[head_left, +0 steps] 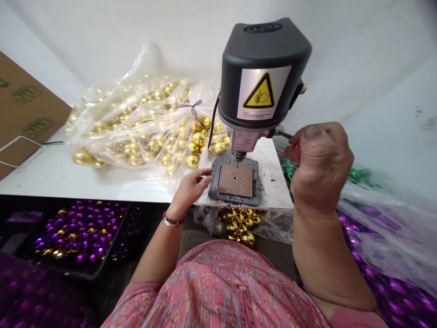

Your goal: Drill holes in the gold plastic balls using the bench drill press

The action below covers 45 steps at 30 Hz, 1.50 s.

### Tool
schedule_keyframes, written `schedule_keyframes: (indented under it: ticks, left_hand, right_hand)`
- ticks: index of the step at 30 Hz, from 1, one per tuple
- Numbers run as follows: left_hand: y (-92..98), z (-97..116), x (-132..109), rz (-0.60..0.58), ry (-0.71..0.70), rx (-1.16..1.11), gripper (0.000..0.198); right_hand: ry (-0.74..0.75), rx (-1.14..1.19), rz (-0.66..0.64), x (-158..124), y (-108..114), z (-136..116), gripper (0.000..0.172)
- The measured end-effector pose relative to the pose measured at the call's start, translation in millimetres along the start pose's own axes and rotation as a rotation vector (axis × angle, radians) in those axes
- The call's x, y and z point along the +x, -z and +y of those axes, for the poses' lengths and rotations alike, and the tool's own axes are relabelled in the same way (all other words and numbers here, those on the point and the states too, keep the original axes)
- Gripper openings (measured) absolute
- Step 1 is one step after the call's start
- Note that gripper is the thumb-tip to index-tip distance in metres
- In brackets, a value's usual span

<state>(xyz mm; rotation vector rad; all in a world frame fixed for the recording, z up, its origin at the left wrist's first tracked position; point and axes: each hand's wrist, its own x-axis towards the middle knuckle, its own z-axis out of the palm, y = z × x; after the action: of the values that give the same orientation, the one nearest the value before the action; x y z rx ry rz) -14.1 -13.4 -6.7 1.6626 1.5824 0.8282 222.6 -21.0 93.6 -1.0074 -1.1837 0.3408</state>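
The brown pad point(235, 180) lies flat in the grey base point(214, 182) of the drill press point(262, 77), straight ahead of me at the near edge of the white table point(68, 177). It has a few small holes in it and dark swarf scattered around. The drill bit point(239, 156) stands upright, its long axis vertical and its tip just above the pad's 12 o'clock edge. My left hand point(191, 187) is the nearer one. It sits at 9 o'clock from the pad with its fingertips touching the base's left rim, fingers loosely curled, and I cannot tell whether they pinch anything small. My right hand point(321, 168) is out at 3 o'clock and raised above the table, closed in a fist around the red-tipped feed lever point(298, 148) that sticks out sideways from the drill head. The two hands are well apart, one on each side of the base. Farther out, a clear bag of gold baubles point(143, 123) sprawls at 10 o'clock, with a cardboard box point(23, 114) beyond it. More gold ones point(239, 225) hang in plastic just below the table edge at 6 o'clock. A tray of purple baubles point(78, 230) sits low at 8 o'clock, and green baubles point(358, 175) show behind my right hand.
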Motion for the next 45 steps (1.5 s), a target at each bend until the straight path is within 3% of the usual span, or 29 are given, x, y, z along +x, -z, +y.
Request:
schedule_keyframes:
  ticks: [3,6,9,12,16,19,22,25,27,29,32,37,41,45]
  left_hand:
    - [12.6,-13,26,0.218,0.083,0.149,0.035]
    - [21.7,-24,49,0.297,0.026,0.331,0.042]
    - [26.3,-28,61,0.232,-0.011,0.477,0.041]
    - [25.9,-31,63,0.155,0.039,0.593,0.044]
    - [20.8,-37,64,0.177,0.080,0.569,0.051]
    - [20.3,-42,60,0.227,0.096,0.364,0.046]
    - [25.7,-41,46,0.243,0.111,-0.108,0.045]
    - [31.7,-35,24,0.127,0.076,-0.681,0.057]
    - [31.4,-28,12,0.014,0.065,-0.934,0.073]
    - [26.0,-22,3,-0.094,0.080,-1.074,0.081]
    - [10.2,-13,0,-0.192,0.153,-1.146,0.074]
    - [-17.2,-3,5,-0.213,0.268,-0.984,0.064]
    - [-29.8,6,14,-0.164,0.165,-0.575,0.048]
    - [-38.5,17,22,-0.086,0.045,-0.225,0.044]
  right_hand:
    - [0.015,-0.006,0.020,-2,0,3,0.038]
    - [0.015,-0.037,0.011,-3,0,4,0.038]
    - [0.018,-0.067,0.002,-5,2,4,0.037]
    - [0.035,-0.088,0.007,-7,3,6,0.037]
    - [0.058,-0.110,0.023,-8,3,6,0.038]
    - [0.076,-0.141,0.015,-9,4,6,0.039]
    - [0.113,-0.158,0.002,-11,6,7,0.037]
    - [0.125,-0.143,-0.001,-13,5,12,0.034]
    - [0.114,-0.128,-0.003,-15,5,15,0.031]
    - [0.110,-0.116,-0.002,-16,4,17,0.030]
    - [0.116,-0.119,-0.018,-16,5,16,0.031]
    - [0.120,-0.110,-0.047,-15,7,11,0.035]
    - [0.088,-0.080,-0.049,-15,6,10,0.034]
    - [0.090,-0.058,-0.056,-16,7,9,0.033]
